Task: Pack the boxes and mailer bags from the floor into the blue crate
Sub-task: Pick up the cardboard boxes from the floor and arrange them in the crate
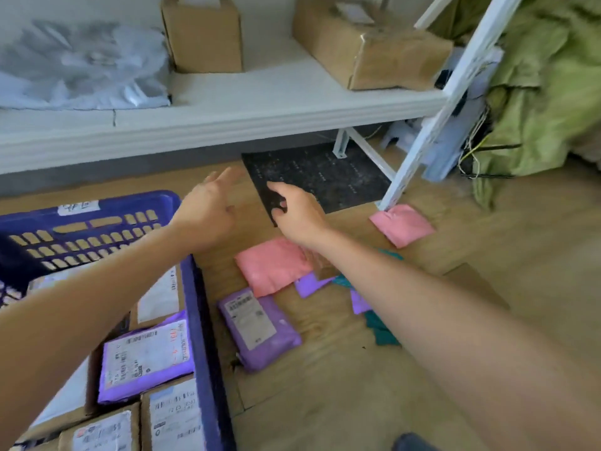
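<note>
Left hand (208, 209) spread, over the floor by crate (195, 320). Right hand (299, 216) at black bag's (325, 177) near corner, probably pinching it; blurry. Shelf leg (434, 125) stands on the bag's right edge. Pink bag (273, 265) and purple bag (260, 327) lie under the right forearm. Boxes (172, 415) in crate.

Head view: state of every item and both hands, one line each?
blue crate: partly filled with boxes
black mailer: flat on floor
near pink mailer: on floor
far pink mailer: on floor, apart from the others
purple mailer: on floor, label up
left hand: open, empty
right hand: at black mailer's edge, grip unclear
</note>
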`<state>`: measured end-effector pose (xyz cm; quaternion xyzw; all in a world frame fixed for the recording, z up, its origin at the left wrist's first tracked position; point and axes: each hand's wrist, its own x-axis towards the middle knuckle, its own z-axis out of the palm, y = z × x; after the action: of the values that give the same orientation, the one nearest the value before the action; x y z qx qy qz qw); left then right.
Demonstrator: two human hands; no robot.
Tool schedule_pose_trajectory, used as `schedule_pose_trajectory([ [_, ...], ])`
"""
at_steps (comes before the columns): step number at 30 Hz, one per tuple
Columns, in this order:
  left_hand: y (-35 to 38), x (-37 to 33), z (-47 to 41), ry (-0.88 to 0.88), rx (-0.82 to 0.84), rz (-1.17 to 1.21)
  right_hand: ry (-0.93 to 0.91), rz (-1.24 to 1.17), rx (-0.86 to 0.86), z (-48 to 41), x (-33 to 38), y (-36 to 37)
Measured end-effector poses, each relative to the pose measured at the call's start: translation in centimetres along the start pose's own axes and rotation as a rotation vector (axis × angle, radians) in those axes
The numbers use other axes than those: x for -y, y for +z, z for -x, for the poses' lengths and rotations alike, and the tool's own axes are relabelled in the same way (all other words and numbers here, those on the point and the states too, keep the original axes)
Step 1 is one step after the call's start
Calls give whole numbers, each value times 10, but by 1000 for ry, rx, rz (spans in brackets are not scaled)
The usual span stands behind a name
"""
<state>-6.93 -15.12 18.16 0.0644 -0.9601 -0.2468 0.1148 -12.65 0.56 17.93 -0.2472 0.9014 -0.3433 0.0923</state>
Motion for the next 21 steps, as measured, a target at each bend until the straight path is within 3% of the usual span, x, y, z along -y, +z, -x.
schedule_pose_trajectory([
  [8, 126, -113, -9, 120, 276, 100, 223, -25, -37, 53, -147, -72],
  [21, 344, -217, 15, 43, 751, 188, 549, -26, -110, 153, -356, -90],
])
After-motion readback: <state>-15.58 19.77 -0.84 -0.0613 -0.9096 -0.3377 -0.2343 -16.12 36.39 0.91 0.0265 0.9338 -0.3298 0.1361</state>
